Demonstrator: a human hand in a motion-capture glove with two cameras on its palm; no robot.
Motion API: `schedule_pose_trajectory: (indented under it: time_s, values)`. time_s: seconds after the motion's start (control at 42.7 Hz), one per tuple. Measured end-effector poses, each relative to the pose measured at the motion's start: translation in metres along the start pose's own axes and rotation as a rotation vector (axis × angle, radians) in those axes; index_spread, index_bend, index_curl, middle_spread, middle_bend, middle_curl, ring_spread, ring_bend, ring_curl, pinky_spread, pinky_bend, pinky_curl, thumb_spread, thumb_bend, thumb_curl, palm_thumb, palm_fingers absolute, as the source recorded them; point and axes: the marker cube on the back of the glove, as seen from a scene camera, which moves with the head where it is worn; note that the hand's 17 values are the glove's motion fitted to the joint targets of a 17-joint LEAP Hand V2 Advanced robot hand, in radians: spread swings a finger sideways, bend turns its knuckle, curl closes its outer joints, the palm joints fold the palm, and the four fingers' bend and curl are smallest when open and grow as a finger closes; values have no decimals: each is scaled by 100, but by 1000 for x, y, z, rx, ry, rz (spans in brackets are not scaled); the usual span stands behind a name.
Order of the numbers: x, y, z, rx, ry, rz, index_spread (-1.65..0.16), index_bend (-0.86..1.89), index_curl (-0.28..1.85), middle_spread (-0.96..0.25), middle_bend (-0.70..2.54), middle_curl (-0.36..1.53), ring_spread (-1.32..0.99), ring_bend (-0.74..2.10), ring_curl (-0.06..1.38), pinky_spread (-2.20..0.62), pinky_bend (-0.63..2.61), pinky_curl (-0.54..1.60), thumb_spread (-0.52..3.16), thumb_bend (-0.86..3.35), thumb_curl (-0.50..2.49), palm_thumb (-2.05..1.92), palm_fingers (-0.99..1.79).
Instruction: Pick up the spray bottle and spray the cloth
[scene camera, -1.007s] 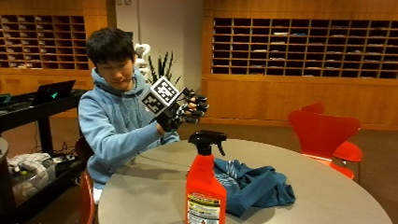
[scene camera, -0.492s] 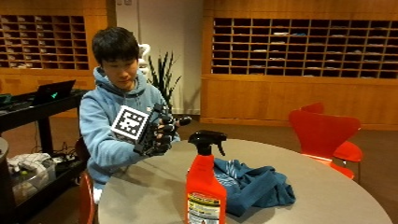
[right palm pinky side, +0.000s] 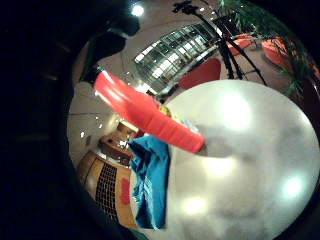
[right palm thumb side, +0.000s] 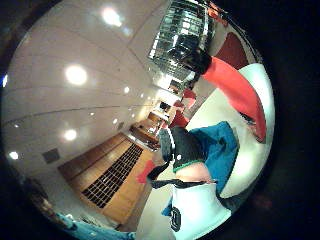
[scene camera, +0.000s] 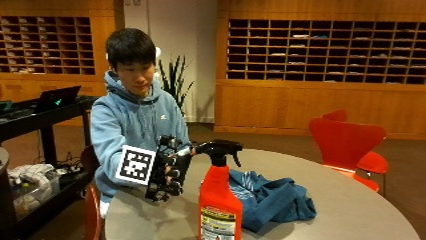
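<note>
A red spray bottle (scene camera: 219, 202) with a black trigger head stands upright near the front of the round grey table (scene camera: 346, 195). A crumpled blue cloth (scene camera: 274, 198) lies just behind and to the right of it. My gloved right hand (scene camera: 166, 172) hovers low over the table, left of the bottle and a short gap from its trigger head. The fingers are relaxed and hold nothing. The little finger side palm view shows the bottle (right palm pinky side: 145, 114) standing beside the cloth (right palm pinky side: 150, 182). In the thumb side palm view a gloved finger (right palm thumb side: 184, 146) sits in front of the cloth (right palm thumb side: 222, 150) and the bottle (right palm thumb side: 234, 90).
A red chair (scene camera: 347, 144) stands at the table's far right. On the left, close to the person, is a black cart (scene camera: 40, 117) with a laptop. A potted plant (scene camera: 174, 80) stands behind the person. Bare tabletop (right palm pinky side: 250, 165) stretches beyond the bottle.
My gloved hand has come down from chest height to just above the table, close beside the bottle's left. Bottle and cloth have not moved.
</note>
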Motion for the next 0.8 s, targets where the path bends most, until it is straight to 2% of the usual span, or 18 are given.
schedule_pose_trajectory:
  time_s: [0.187, 0.351, 0.796]
  values:
    - [11, -21, 15, 1, -10, 34, -23, 10, 18, 1, 20, 37, 8, 47, 33, 18, 55, 36, 102, -3, 39, 67, 25]
    - [15, -29, 28, -86, -67, 79, -23, 10, 17, 1, 21, 37, 8, 48, 33, 19, 55, 36, 101, -3, 38, 65, 23]
    - [10, -50, 55, -173, -91, 201, -20, 10, 17, 4, 26, 38, 8, 51, 33, 20, 54, 35, 95, -4, 35, 61, 26]
